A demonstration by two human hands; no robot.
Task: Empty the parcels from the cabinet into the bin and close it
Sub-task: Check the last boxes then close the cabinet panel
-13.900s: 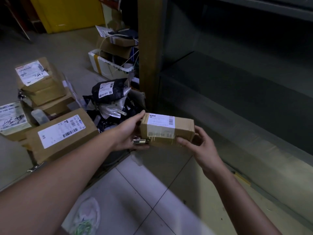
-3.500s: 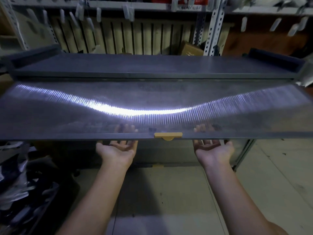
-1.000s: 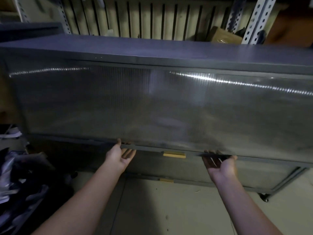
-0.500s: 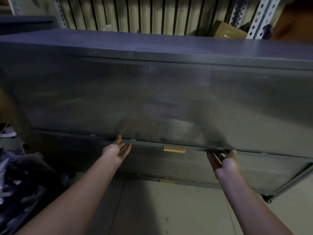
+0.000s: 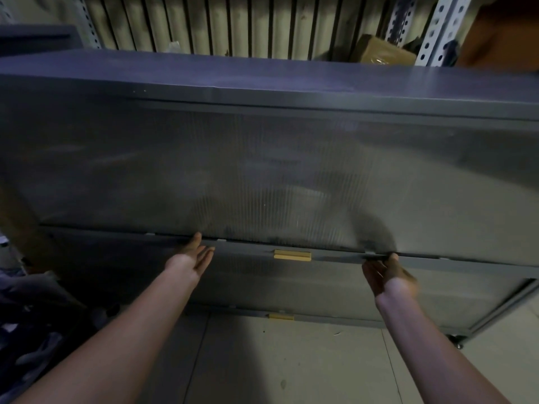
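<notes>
The grey cabinet (image 5: pixel 262 80) fills the view. Its ribbed translucent flap door (image 5: pixel 262 176) hangs down almost flat against the front, with a yellow handle (image 5: pixel 292 255) at the middle of its bottom edge. My left hand (image 5: pixel 191 258) is palm up with straight fingers, its thumb touching the door's bottom edge left of the handle. My right hand (image 5: pixel 385 272) is palm up under the same edge right of the handle, fingertips at the edge. Neither hand holds a parcel. The bin of parcels (image 5: pixel 26 339) shows only as dark shapes at the lower left.
A second flap door with a small yellow handle (image 5: pixel 281 316) sits below the upper one. Behind the cabinet stand a slatted wall, perforated metal rack posts (image 5: pixel 434 27) and a taped cardboard box (image 5: pixel 379 52). Pale floor tiles (image 5: pixel 291 360) lie in front of me.
The flap door has swung down from horizontal to nearly flat against the cabinet front, my two hands following its bottom edge downward. The last parcel left my hands earlier.
</notes>
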